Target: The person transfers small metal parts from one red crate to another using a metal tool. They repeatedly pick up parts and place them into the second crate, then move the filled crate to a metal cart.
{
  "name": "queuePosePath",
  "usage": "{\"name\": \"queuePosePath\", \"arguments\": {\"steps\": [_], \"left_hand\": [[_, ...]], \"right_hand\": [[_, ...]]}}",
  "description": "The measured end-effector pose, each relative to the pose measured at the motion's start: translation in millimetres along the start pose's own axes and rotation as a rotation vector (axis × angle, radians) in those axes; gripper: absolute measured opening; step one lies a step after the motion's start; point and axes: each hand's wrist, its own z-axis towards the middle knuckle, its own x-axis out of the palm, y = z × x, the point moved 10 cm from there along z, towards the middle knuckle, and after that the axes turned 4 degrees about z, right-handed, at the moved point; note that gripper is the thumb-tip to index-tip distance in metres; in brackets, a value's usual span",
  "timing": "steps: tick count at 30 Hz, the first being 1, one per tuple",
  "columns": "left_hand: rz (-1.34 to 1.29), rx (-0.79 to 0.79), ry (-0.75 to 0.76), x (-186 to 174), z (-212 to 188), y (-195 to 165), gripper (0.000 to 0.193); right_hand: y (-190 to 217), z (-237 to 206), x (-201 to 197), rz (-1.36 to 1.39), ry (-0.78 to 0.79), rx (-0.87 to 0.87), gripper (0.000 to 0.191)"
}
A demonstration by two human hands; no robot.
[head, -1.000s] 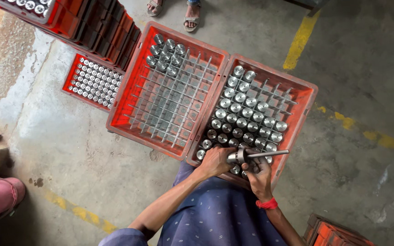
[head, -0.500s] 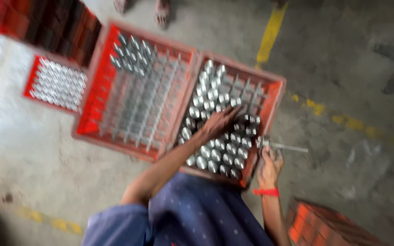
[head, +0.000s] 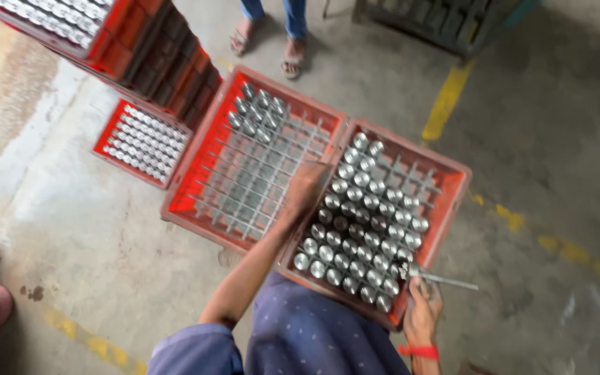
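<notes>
Grey concrete floor [head: 92,229] with worn yellow lines carries two red crates side by side, seen from the head camera looking down.

The left hand [head: 305,187] reaches forward over the wall shared by the two crates; it is blurred, so whether its grip is closed on anything cannot be told. Just right of it the nearer crate [head: 453,208] is packed with upright metal cylinders [head: 355,229], their long axes vertical, round tops facing up. Left of that hand the other crate [head: 196,187] shows mostly bare wire cells, with a few cylinders in its far corner.

The right hand [head: 421,312] sits at the near-right corner of the filled crate, grip clamped on a thin metal rod [head: 446,279] that points right, roughly level, over open floor.

Another person's sandalled feet [head: 265,48] stand beyond the crates.
</notes>
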Motion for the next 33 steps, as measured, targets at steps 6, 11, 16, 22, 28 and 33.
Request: {"name": "queuePosePath", "arguments": {"steps": [6,11,16,22,28,33], "left_hand": [[0.416,-0.226,-0.244,-90.4,10.2,123.2,0.055],[0.472,-0.162,-0.050,-85.6,32.8,126.6,0.052],[0.171,-0.125,-0.158,-137.6,14.3,96.3,0.049],[-0.715,-0.599,-0.073,-45.7,-53.4,93.2,0.030],[-0.869,-0.362,0.235,49.5,-128.9,-19.5,0.036],[-0.225,-0.255,0.502,47.0,-153.5,-80.8,0.053]], "right_hand": [[-16.2,-2.7,-7.0,-0.068,0.100,-0.042,0.035],[-29.0,-3.1,5.1,-0.123,0.127,-0.024,0.038],[-26.0,-25.5,-4.6,-0.181,0.055,0.054,0.038],[-28.2,-27.1,38.8,-0.212,0.153,0.019,0.038],[-19.6,-23.1,98.9,-0.125,0.293,0.020,0.040],[2.6,-38.4,111.3,-0.232,0.320,-0.021,0.039]]}}
